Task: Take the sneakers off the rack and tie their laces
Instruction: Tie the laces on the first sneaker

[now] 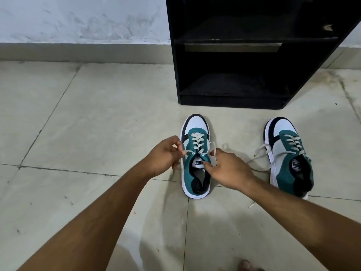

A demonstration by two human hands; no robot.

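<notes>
Teal-and-white left sneaker [196,159] on the tiled floor [97,118] — left hand [164,153] and right hand [228,169] each pinch a lace end. Right sneaker [289,153] lies nearby, laces loose — black rack [244,55] behind.

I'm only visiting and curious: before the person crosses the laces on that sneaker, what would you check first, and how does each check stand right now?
1. Both sneakers off the black rack, on the floor: ok.
2. Left hand pinches a lace end of the near sneaker: ok.
3. Right hand holds the other lace end: ok, the lace loops over its fingers.
4. Laces threaded through all eyelets of that sneaker: ok as far as seen.
5. Knot begun: not ok, the ends are not crossed.
6. Second sneaker tied: not ok, its laces lie loose on the floor.
</notes>
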